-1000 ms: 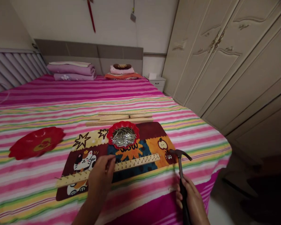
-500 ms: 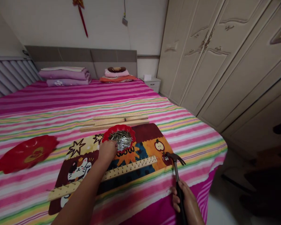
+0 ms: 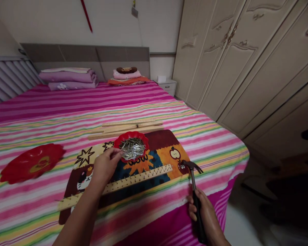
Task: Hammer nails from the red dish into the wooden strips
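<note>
My right hand is wrapped round the black handle of a claw hammer, whose head rests over the right edge of a patterned mat. My left hand is at the left rim of a red scalloped bowl, thumb and fingers pinched together; what they hold is too small to make out. Loose nails fill the bowl. Across the mat lies a wooden strip with rows of nails standing in it, partly covered by my left forearm.
Several bare wooden strips lie behind the bowl. A red plate is on the striped bedspread at left. Folded bedding sits by the headboard. A wardrobe stands on the right.
My left hand has drawn back from the nails to the bowl's left side, turning so the thumb shows. The hammer stays in my right hand. The view has tipped slightly downward.
</note>
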Action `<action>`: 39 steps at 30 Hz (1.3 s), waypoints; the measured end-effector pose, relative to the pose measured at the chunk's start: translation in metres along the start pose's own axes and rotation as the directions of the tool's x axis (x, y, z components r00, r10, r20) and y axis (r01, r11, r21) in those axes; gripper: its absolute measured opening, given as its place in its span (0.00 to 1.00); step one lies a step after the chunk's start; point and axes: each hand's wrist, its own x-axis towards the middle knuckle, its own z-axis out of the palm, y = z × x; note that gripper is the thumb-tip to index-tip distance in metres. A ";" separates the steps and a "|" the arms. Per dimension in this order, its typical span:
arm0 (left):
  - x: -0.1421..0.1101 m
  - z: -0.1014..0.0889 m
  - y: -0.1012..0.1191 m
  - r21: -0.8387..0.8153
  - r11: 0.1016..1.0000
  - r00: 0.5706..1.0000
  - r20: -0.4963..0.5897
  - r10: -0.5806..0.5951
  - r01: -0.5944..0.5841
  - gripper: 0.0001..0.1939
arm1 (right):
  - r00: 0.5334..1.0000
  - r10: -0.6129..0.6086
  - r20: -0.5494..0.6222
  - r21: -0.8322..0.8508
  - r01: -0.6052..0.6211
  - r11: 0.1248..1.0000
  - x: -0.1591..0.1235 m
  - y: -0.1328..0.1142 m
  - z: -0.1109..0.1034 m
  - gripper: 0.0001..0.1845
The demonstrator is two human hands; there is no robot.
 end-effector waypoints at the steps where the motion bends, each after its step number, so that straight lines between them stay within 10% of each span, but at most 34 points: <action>1: -0.011 -0.005 -0.003 -0.096 0.995 0.999 -0.014 -0.042 0.040 0.16 | 1.000 0.003 -0.001 -0.001 -0.003 1.000 0.000 0.000 0.000 0.21; 9: -0.091 0.009 -0.037 -0.274 0.919 0.956 0.004 -0.294 0.284 0.19 | 1.000 0.011 0.001 -0.011 -0.011 1.000 0.000 -0.002 0.000 0.20; 20: -0.098 0.047 -0.044 -0.297 0.890 0.926 -0.047 -0.375 0.346 0.19 | 1.000 0.013 0.007 -0.022 -0.013 1.000 0.000 -0.002 -0.001 0.19; 39: -0.099 0.063 -0.059 -0.118 0.993 0.990 -0.137 0.010 -0.027 0.10 | 0.977 -0.213 -0.018 -0.319 0.197 0.927 -0.045 -0.019 0.025 0.25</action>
